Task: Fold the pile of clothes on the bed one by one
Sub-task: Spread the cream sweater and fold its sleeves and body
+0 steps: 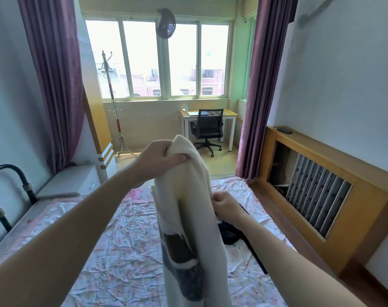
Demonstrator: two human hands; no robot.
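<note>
A cream white garment (188, 213) with a dark grey and brown patch low on it hangs in the air over the bed (126, 240). My left hand (159, 158) grips its top end, raised high. My right hand (227, 204) pinches its right edge lower down. Behind the hanging cloth, dark clothes (233, 234) lie on the flowered sheet to the right, partly hidden.
A wooden radiator cover (321, 196) runs along the right of the bed. A grey cabinet (75, 180) and a metal bed rail (13, 185) stand at the left. Farther off are a desk (228, 114) with an office chair (207, 127) and a coat stand (113, 103).
</note>
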